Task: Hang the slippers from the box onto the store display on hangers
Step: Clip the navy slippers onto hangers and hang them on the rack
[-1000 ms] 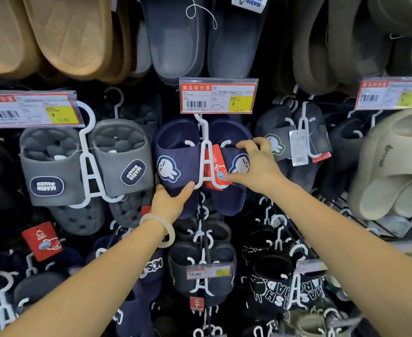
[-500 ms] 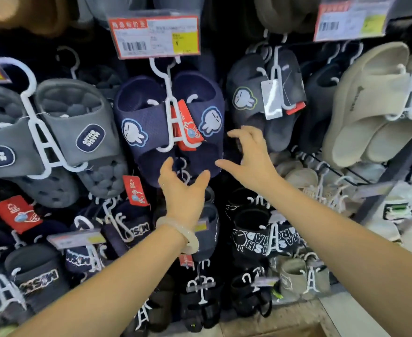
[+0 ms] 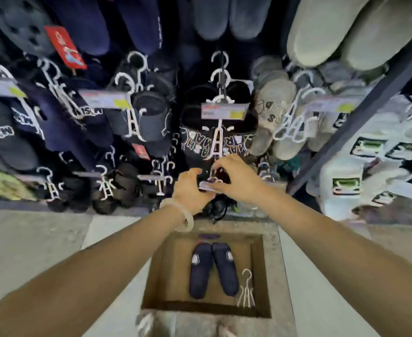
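An open cardboard box (image 3: pixel 157 276) sits on the floor below me. A pair of navy slippers (image 3: pixel 201 271) with white cartoon patches lies flat inside it. A loose white hanger (image 3: pixel 246 290) rests at the box's right side. Both hands are held out low in front of the display's bottom rows, well above the box. My left hand (image 3: pixel 190 188) and my right hand (image 3: pixel 241 181) are close together with fingers curled and apart. A blurred price label (image 3: pixel 208 185) on the display shows between them; I see nothing gripped.
The display wall holds several rows of slippers on white hangers, with black lettered ones (image 3: pixel 236 142) just above my hands. Beige pairs (image 3: pixel 275 113) hang at the right beside a dark slanted shelf post (image 3: pixel 360 113). Pale floor tiles (image 3: pixel 42 239) surround the box.
My view has tipped down from the hung navy pair to the floor and the box. Both hands have left that pair and dropped to the lowest rows.
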A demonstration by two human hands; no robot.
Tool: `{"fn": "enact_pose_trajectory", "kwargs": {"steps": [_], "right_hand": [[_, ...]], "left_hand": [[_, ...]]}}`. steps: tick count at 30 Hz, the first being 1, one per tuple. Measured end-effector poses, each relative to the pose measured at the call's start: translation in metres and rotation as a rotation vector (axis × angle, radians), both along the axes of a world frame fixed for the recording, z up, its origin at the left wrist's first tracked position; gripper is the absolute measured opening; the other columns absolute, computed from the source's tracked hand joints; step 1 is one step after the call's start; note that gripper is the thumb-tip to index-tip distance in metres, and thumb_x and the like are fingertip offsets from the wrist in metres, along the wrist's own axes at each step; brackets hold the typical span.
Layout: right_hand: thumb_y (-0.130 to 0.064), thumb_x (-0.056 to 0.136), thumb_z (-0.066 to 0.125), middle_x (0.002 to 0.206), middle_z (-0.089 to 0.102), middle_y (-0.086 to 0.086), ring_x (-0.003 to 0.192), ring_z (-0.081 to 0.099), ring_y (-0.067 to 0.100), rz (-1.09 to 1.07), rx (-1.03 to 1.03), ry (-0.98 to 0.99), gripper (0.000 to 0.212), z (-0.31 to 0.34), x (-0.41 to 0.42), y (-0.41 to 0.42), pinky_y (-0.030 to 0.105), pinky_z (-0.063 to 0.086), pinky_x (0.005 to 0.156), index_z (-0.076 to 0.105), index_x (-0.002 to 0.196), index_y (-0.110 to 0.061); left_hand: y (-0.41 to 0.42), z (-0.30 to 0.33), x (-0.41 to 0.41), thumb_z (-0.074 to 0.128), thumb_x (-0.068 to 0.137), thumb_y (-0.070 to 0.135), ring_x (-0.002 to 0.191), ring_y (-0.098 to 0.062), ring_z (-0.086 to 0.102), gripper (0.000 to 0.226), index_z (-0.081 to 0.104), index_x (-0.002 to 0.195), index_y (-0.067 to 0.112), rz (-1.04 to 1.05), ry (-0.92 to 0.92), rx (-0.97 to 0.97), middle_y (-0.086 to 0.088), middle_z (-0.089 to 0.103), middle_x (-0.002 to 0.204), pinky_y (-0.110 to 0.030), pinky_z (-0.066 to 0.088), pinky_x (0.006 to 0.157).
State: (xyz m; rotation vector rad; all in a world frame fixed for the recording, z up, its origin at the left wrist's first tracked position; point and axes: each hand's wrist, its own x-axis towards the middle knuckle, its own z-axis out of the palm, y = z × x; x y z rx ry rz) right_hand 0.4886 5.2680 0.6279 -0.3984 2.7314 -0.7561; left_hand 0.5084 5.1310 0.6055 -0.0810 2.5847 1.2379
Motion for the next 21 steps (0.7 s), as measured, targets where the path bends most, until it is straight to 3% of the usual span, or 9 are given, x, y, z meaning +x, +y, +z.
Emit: {"fn": "enact_pose_trajectory", "kwargs": {"steps": [5,7,9,12,15,16,19,21], "right_hand": [[-0.027,0.083,0.066,0.124,0.046,0.015,0.116,0.048,0.029,-0.039,0.051,-0.22,0.046,-0.082,0.03,0.034,0.029,0.035,0.096,0.051,0.122,-0.008],[-0.027,0.083,0.066,0.124,0.049,0.015,0.116,0.049,0.029,-0.085,0.045,-0.305,0.044,-0.126,0.041,0.047,0.028,0.035,0.096,0.053,0.121,-0.007],[-0.028,0.084,0.063,0.126,0.052,0.014,0.119,0.048,0.028,-0.136,0.068,-0.384,0.043,-0.175,0.054,0.062,0.029,0.036,0.096,0.054,0.121,-0.008],[-0.026,0.087,0.059,0.123,0.058,0.013,0.115,0.052,0.029,-0.242,0.095,-0.545,0.035,-0.26,0.078,0.086,0.032,0.043,0.093,0.058,0.117,-0.008],[-0.027,0.089,0.054,0.107,0.066,0.015,0.102,0.06,0.03,-0.272,0.175,-0.676,0.026,-0.357,0.107,0.103,0.029,0.042,0.077,0.063,0.098,-0.004],[-0.028,0.09,0.053,0.106,0.065,0.015,0.101,0.06,0.029,-0.27,0.201,-0.729,0.027,-0.39,0.116,0.106,0.03,0.043,0.078,0.062,0.097,-0.004],[-0.031,0.091,0.052,0.119,0.061,0.014,0.11,0.057,0.028,-0.306,0.261,-0.829,0.035,-0.487,0.131,0.111,0.033,0.045,0.094,0.056,0.116,-0.007],[-0.03,0.09,0.055,0.131,0.053,0.017,0.119,0.051,0.031,-0.36,0.253,-0.865,0.047,-0.547,0.135,0.111,0.035,0.041,0.102,0.047,0.129,-0.005]], "left_hand": [[0.014,-0.071,0.037,0.058,0.054,0.055,0.114,-0.03,0.054,0.085,0.052,0.123,0.006,-0.015,-0.2,-0.151,-0.017,0.057,0.122,-0.036,0.042,0.099],[0.017,-0.104,0.044,0.065,0.074,0.039,0.121,-0.03,0.049,0.068,0.046,0.129,0.005,-0.061,-0.331,-0.194,-0.017,0.052,0.13,-0.033,0.038,0.102],[0.02,-0.146,0.049,0.058,0.088,0.025,0.126,-0.03,0.045,0.054,0.039,0.134,0.005,-0.108,-0.421,-0.261,-0.016,0.046,0.137,-0.033,0.034,0.103],[0.021,-0.226,0.063,0.055,0.089,0.021,0.121,-0.03,0.049,0.042,0.048,0.126,0.003,-0.14,-0.484,-0.347,-0.016,0.052,0.131,-0.034,0.037,0.099],[0.018,-0.314,0.08,0.052,0.088,0.02,0.11,-0.029,0.056,0.028,0.057,0.112,0.006,-0.188,-0.529,-0.402,-0.013,0.06,0.119,-0.032,0.044,0.093],[0.017,-0.343,0.085,0.05,0.09,0.019,0.108,-0.028,0.056,0.025,0.057,0.11,0.006,-0.233,-0.559,-0.423,-0.012,0.06,0.117,-0.032,0.044,0.092],[0.012,-0.435,0.098,0.046,0.093,0.019,0.105,-0.024,0.055,0.022,0.053,0.11,0.007,-0.277,-0.651,-0.435,-0.008,0.058,0.112,-0.03,0.044,0.091],[0.007,-0.499,0.101,0.055,0.085,0.027,0.097,-0.022,0.058,0.026,0.054,0.106,0.012,-0.224,-0.686,-0.38,-0.003,0.059,0.103,-0.032,0.048,0.088]]}}
